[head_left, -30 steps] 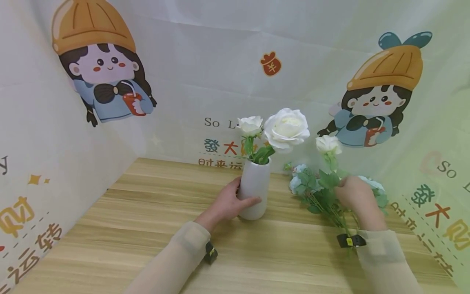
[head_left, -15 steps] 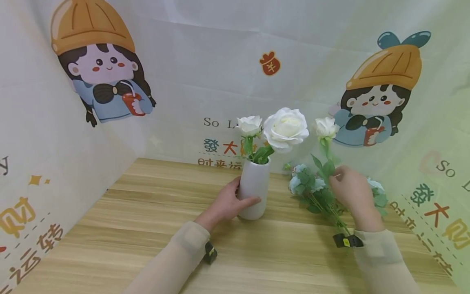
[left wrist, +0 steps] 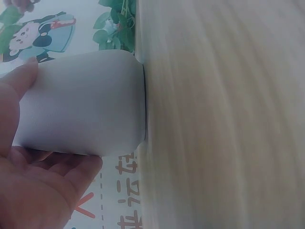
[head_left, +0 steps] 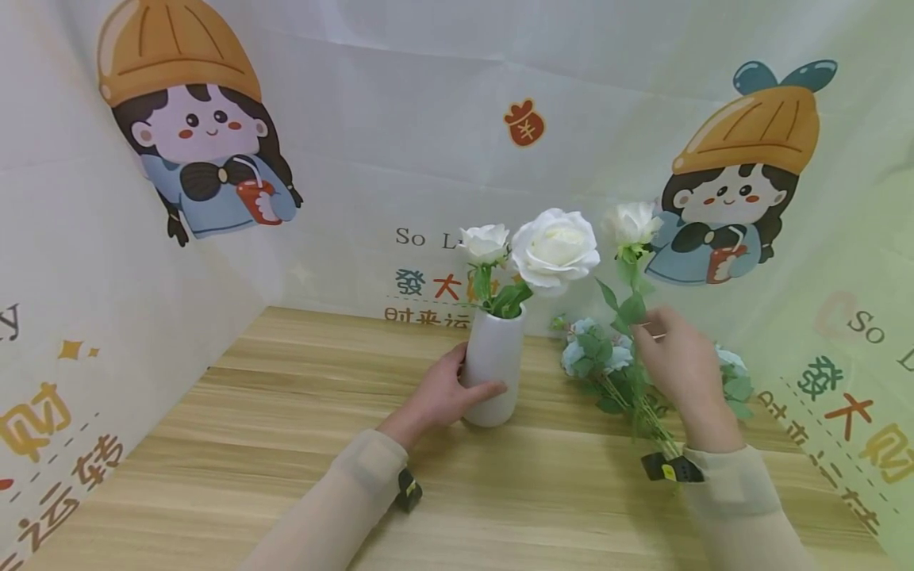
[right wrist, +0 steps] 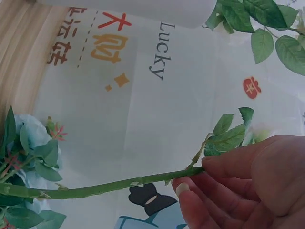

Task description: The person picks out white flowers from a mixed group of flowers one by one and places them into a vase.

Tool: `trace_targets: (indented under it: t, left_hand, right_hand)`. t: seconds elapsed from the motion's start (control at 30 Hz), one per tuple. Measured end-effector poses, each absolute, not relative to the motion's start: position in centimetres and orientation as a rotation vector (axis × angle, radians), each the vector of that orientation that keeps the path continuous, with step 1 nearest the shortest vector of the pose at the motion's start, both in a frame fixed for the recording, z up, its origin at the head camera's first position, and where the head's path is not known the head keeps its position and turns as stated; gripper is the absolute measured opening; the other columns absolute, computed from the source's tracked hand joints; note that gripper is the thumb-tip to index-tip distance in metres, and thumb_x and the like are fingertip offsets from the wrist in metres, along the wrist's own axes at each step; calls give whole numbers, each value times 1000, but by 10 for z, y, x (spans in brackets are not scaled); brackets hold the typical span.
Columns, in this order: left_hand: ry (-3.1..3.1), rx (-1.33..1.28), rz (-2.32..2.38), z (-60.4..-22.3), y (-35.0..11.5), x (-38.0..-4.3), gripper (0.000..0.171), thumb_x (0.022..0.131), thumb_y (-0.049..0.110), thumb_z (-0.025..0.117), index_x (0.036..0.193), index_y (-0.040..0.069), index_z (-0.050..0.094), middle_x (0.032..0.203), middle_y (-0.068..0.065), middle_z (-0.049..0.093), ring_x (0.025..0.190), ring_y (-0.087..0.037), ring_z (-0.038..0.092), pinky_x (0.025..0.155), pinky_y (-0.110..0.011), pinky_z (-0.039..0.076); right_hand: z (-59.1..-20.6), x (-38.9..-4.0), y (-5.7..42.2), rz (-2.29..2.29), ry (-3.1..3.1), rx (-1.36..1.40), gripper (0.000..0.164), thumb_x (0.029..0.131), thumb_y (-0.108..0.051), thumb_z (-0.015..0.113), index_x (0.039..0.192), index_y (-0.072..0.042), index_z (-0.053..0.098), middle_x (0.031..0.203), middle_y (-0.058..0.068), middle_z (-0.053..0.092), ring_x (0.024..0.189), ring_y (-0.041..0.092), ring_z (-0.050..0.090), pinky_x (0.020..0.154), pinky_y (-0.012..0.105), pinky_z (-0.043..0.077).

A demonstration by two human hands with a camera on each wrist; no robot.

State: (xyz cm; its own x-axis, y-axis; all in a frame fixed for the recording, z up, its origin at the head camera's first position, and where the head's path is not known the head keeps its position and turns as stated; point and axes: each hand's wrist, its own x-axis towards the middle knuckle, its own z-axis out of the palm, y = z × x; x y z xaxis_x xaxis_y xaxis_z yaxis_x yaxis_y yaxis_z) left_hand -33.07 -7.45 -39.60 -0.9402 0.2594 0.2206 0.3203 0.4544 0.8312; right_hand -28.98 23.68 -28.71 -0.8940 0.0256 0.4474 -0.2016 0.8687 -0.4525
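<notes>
With left hand [head_left: 446, 392], gripping the tapered, ceramic-looking white vase [head_left: 494, 357] toward the wooden surface's [head_left: 271, 444] far edge; with right hand [head_left: 684, 369], pinching a green-stemmed white rose [head_left: 631, 225] near pale-blue leafy flowers [head_left: 575, 357] by the far right corner, possibly snagging because of crowded leaves.

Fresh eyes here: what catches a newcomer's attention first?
The large white rose near the middle, in the smooth white vase that the left hand grips. Next, a smaller white rose to its right, its green stem pinched by the right hand; pale blue flowers lie nearby on the wood-grained table.
</notes>
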Motion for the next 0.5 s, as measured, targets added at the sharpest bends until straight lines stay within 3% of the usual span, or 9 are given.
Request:
trace_targets:
  t: [0.5]
  left_hand:
    - [-2616,-524,-1518,-398,-74,-333,87,82,53,77,148,11,38,132,-6,53,114,-19,52,97,-47,47]
  right_hand:
    - [-273,-289,213,800,-2397,156,30,104,-25,52,116,-1,64,112,19,66,99,34,61,75,54,53]
